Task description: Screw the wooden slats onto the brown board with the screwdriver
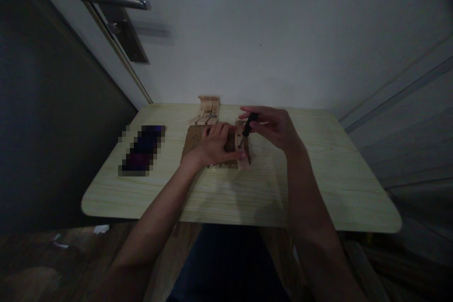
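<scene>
My right hand [278,127] is closed around the black handle of a screwdriver [248,125]. The screwdriver leans, its metal tip down at a pale wooden strip [243,165]. That strip lies across the right part of a brown board [193,139] with small holes in it. My left hand [216,144] rests over the board, thumb on the strip's near part and index finger reaching toward its far part, holding it. Whether a screw sits under the tip is too small to tell.
Behind the board lie several light wooden pieces [209,109] with small metal parts. A pixelated dark object [143,151] lies at the left of the pale wooden table [318,188]. The white door [283,47], with a metal handle [116,1], stands right behind the table.
</scene>
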A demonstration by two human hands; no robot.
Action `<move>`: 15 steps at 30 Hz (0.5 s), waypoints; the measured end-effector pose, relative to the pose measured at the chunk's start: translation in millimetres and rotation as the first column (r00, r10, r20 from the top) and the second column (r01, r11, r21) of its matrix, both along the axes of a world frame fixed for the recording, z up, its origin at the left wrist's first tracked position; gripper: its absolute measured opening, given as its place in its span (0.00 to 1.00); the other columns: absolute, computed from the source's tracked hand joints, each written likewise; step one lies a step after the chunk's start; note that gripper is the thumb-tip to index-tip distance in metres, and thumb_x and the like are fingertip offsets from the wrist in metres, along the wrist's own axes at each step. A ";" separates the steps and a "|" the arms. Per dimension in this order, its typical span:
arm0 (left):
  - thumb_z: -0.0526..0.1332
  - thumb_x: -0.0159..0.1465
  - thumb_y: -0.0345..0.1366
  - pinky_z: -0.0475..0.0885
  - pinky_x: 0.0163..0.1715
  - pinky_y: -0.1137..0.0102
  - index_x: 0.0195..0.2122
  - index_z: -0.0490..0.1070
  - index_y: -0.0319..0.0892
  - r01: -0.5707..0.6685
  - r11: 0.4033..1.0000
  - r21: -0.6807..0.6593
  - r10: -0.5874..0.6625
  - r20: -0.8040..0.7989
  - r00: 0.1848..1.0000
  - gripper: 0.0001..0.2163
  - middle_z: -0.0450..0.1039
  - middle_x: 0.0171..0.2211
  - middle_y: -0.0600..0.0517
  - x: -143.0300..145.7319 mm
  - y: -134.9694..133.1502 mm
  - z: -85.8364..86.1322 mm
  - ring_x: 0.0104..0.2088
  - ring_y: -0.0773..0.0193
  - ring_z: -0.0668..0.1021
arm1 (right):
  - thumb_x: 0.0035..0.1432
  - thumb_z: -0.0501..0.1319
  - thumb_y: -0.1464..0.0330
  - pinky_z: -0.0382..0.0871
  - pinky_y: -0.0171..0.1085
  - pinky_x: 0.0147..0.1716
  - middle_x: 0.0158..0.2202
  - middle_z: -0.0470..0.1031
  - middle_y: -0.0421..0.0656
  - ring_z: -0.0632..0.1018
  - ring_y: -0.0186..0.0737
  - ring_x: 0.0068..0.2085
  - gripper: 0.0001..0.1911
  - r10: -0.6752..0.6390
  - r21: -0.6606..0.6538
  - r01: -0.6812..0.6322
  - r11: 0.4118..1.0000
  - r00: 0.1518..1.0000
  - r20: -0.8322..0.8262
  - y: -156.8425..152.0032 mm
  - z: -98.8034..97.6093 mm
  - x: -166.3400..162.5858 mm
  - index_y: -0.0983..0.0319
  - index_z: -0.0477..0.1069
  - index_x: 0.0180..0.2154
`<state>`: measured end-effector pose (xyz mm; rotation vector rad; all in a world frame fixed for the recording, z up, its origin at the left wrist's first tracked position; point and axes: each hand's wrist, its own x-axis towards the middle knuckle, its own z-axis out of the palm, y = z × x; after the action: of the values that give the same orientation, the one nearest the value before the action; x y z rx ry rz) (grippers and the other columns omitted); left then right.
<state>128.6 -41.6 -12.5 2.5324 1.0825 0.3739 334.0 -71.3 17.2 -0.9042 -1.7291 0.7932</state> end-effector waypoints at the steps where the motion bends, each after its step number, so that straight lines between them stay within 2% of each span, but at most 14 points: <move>1: 0.57 0.55 0.65 0.50 0.60 0.45 0.56 0.58 0.43 0.001 1.000 0.001 -0.001 0.000 1.000 0.36 0.62 0.57 0.42 0.0 0.0 -0.2 0.59 0.43 0.63 | 0.59 0.63 0.64 0.80 0.35 0.36 0.45 0.80 0.43 0.82 0.36 0.39 0.18 0.020 -0.005 -0.020 1.000 1.000 -0.004 0.3 -0.8 0.5 0.56 0.73 0.52; 9: 0.55 0.56 0.66 0.51 0.60 0.45 0.56 0.58 0.41 0.002 1.000 0.011 -0.002 -0.012 1.000 0.37 0.61 0.57 0.40 -0.7 0.2 -0.7 0.59 0.42 0.63 | 0.55 0.67 0.63 0.79 0.36 0.35 0.38 0.80 0.43 0.82 0.37 0.38 0.16 0.018 -0.039 -0.021 0.999 0.998 -0.064 4.6 -3.8 -2.3 0.59 0.75 0.46; 15: 0.57 0.56 0.64 0.51 0.60 0.47 0.56 0.58 0.42 0.003 1.000 0.015 -0.003 -0.028 1.000 0.36 0.61 0.57 0.41 0.3 -0.1 -0.4 0.60 0.45 0.63 | 0.42 0.74 0.64 0.72 0.28 0.23 0.26 0.76 0.36 0.78 0.30 0.27 0.17 -0.158 0.006 0.159 0.987 0.983 -0.092 5.8 -3.4 -8.3 0.61 0.75 0.34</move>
<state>128.8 -41.7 -12.9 2.5593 1.0902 0.3475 325.7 -65.5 13.8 -0.9688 -1.5604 0.7065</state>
